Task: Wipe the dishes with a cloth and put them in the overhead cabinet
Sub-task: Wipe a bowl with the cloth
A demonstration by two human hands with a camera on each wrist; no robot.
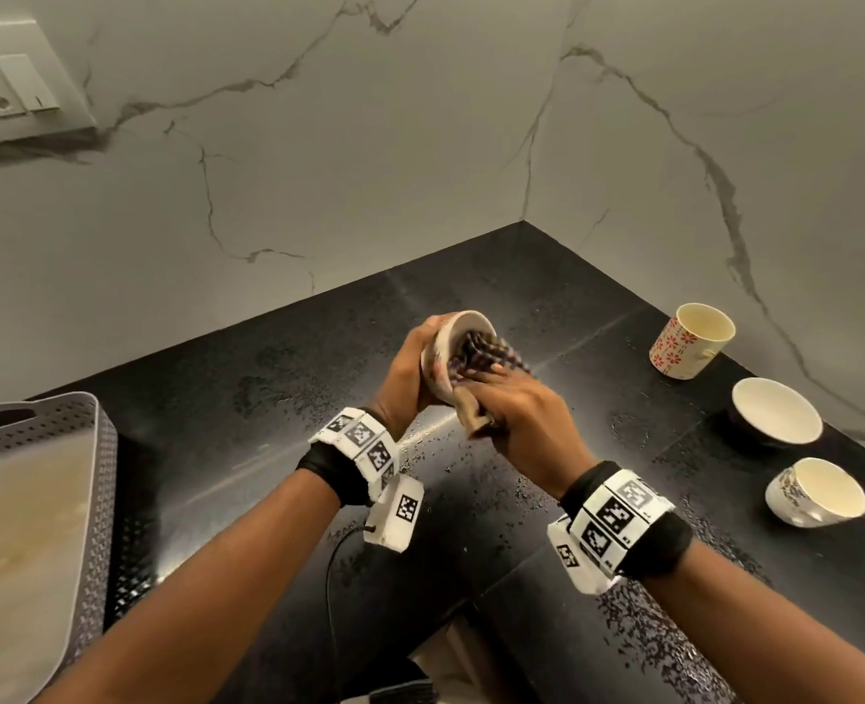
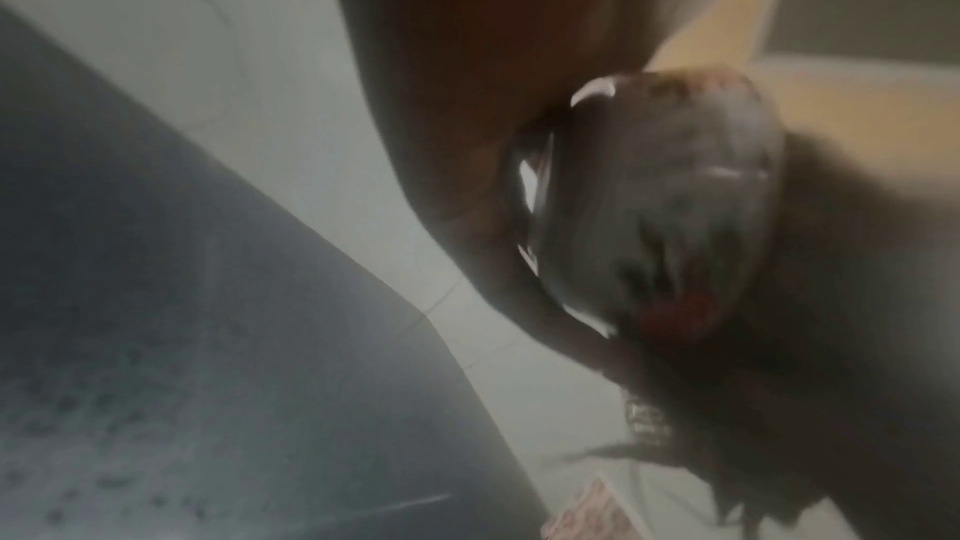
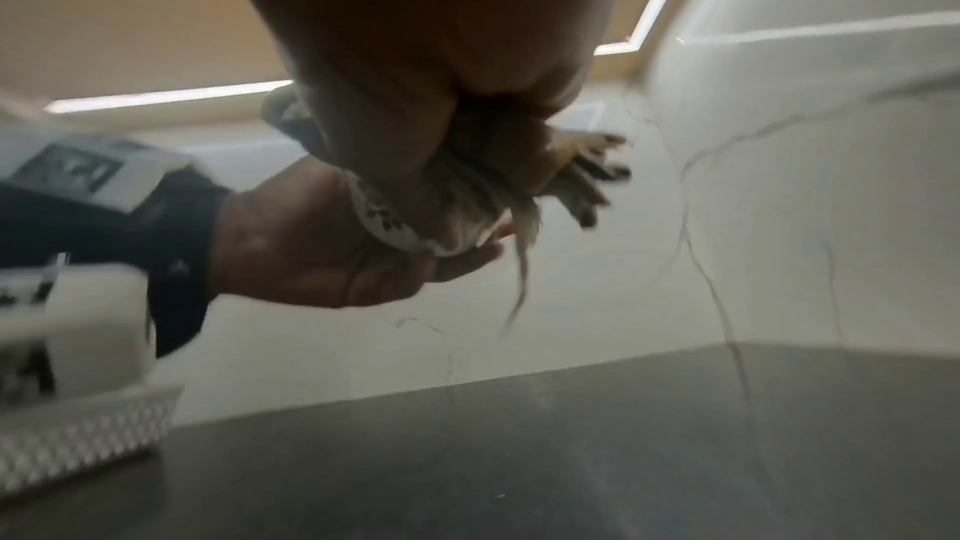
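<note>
a small cup (image 1: 458,343) was held tilted above the black countertop (image 1: 288,378), its mouth turned toward the right; the left hand (image 1: 410,373) was wrapped around its outer wall, fingers curled on it. a checked cloth (image 1: 481,355) was stuffed into the cup's mouth, and its gathered tail was clamped in the right hand (image 1: 517,414), whose fingertips were pressed in at the rim. the step in hand was judged to be the drying of the cup's inside. it would best be done by the cloth being driven down to the base and twisted while the cup was counter-turned, with the rim and outer wall wiped afterward. a firm hold was advised, since glazed ceramic seemed likely to slip when damp and droplets were scattered over the polished, speckled stone.

the cloth appeared thin and woven, frayed at its edge in the right wrist view. a cylindrical mug with red flowers (image 1: 692,340), a rounded dark bowl with a white inside (image 1: 775,411) and a second patterned cup (image 1: 816,492) were left standing along the marble-veined wall, well apart from the hands. a perforated grey tray (image 1: 100,449) was seen at the left. the cabinet was not in view.
</note>
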